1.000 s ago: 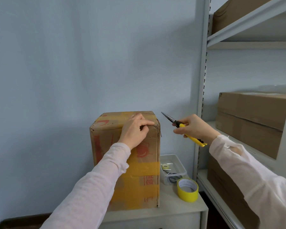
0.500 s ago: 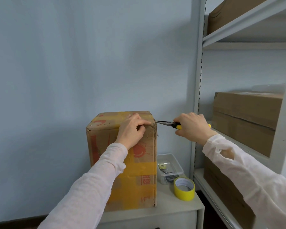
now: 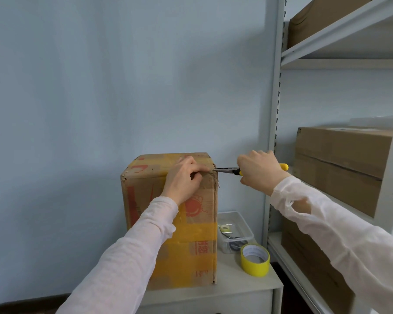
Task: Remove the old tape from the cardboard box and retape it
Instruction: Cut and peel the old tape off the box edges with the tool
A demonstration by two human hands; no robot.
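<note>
Here, a worn cardboard box (image 3: pixel 204 193) is banded in yellow tape (image 3: pixel 197 232); the left hand (image 3: pixel 184 180) clutches its top edge, the right hand (image 3: pixel 258 171) grips pliers (image 3: pixel 227 170) touching its upper corner.

Clear tub (image 3: pixel 228 213) stands near shelved brown box (image 3: pixel 340 155)

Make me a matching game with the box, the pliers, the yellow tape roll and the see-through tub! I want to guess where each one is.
Things:
1. cardboard box
2. pliers
3. tape roll
4. plastic tub

Places:
A. gripped in the right hand
B. behind the tape roll, beside the cardboard box
C. under the left hand, standing on the cabinet
D. near the cabinet's front edge, right of the cardboard box

Pairs: 1-C, 2-A, 3-D, 4-B.
</note>
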